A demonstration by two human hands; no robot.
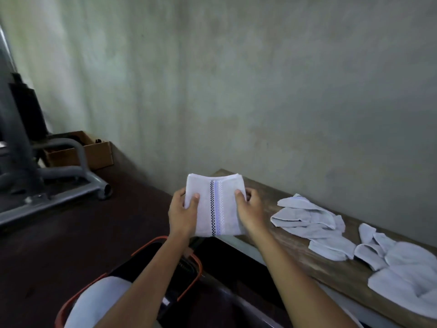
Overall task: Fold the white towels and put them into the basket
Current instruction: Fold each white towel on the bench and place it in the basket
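You hold a folded towel (215,207) up in front of you with both hands, above the near left corner of the table (305,254) and clear of its top. Your left hand (183,214) grips its left edge, thumb on the front and fingers curled behind. Your right hand (250,211) grips the right edge the same way. A checked stripe of black and blue runs down the middle of the cloth.

Below your left forearm sits the basket (199,266), dark inside with an orange rim, on the floor against the table's end. A white towel (101,299) already lies in its near part. Your forearm crosses over the basket and hides some of its opening.

On the table to your right lie the loose towels: one crumpled heap (309,218) just beside your right hand, and a second heap (402,278) further right, running out of view. The two heaps touch or nearly touch; you cannot tell which.

The table is worn brown wood, set against a bare grey-green wall (236,91). The floor (71,237) is dark. At far left stands a grey metal frame (71,183) with tube legs, and behind it a cardboard box (99,153) sits in the corner against the wall.
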